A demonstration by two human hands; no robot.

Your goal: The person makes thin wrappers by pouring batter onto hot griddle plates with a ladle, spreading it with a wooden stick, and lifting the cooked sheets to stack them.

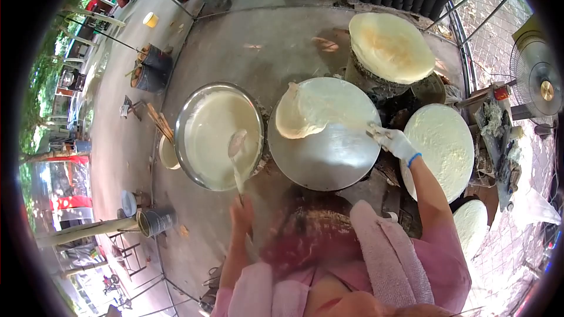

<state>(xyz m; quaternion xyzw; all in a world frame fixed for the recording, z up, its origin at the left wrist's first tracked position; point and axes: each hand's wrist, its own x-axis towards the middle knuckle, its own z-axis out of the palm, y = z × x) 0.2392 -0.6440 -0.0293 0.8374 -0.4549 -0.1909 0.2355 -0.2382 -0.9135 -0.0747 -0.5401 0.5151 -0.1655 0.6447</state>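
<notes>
My left hand [241, 216] grips the handle of a ladle [237, 144], whose bowl is over the pale batter in a wide metal basin [181, 158]. My right hand [395, 142] wears a white glove with a blue cuff. Its fingers are closed at the right edge of a thin pale pancake [338, 103], at the rim of a round griddle [323, 167]. The pancake covers the griddle's far part, and its left side is raised and folded. Bare metal shows on the near part. The fingertips are too small to see clearly.
Behind the griddle, a stack of browned pancakes [390, 47] rests on a round stand. More pale rounds [439, 149] lie to the right, another [471, 226] nearer me. A fan [545, 90] stands far right. Sticks [160, 122] lean beside the basin. Buckets [154, 69] stand left.
</notes>
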